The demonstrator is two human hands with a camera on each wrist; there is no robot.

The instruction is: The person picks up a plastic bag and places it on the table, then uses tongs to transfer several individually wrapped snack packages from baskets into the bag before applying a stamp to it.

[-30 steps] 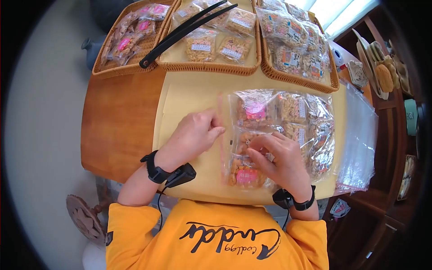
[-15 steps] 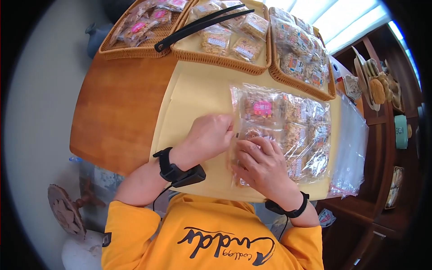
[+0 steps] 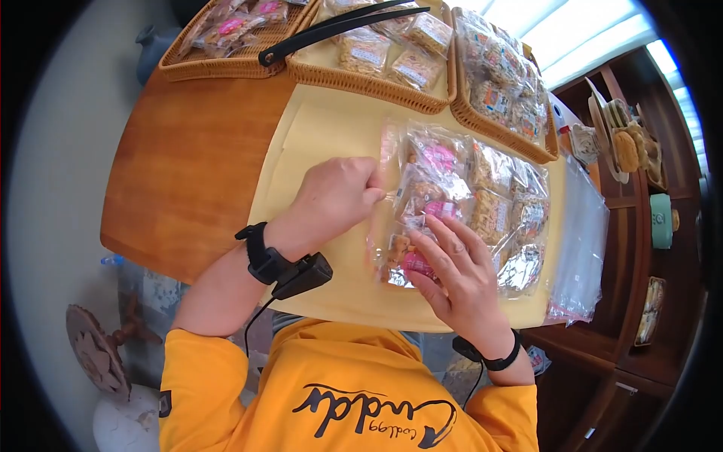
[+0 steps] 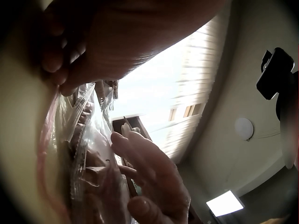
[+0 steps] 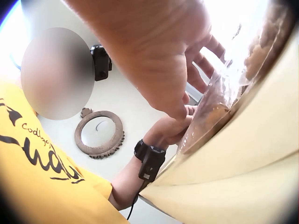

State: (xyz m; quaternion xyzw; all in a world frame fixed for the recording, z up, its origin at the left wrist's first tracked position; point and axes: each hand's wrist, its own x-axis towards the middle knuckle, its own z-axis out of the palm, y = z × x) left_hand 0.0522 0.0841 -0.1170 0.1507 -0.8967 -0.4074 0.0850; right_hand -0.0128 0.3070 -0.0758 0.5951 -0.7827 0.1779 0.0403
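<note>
A large clear plastic bag [image 3: 489, 169] lies on the yellow sheet, filled with rows of small wrapped snack packs. Pink labels mark the packs in the row nearest its mouth, such as the pink-labelled pack [image 3: 437, 158]. My left hand [image 3: 339, 192] is at the left edge of the bag. In the left wrist view its thumb and fingertips pinch the pink strip [image 4: 44, 135] along the bag's mouth. My right hand [image 3: 463, 271] lies with fingers extended over the lower packs, fingertips at the plastic. The right wrist view shows it beside the bag's bulging side [image 5: 210, 119].
Three wicker baskets stand at the back: a left basket [image 3: 218, 71], a middle basket [image 3: 369, 87] and a right basket [image 3: 512, 143], all with wrapped snacks. Black tongs [image 3: 339, 30] lie across the middle one. Flat clear bags [image 3: 578, 241] lie at the table's right edge, beside a dark shelf [image 3: 633, 226].
My right hand has gone from bent fingers over the bag to straighter, spread fingers, uncovering the lower pink labels. My left hand stays at the bag's mouth. The head view has shifted.
</note>
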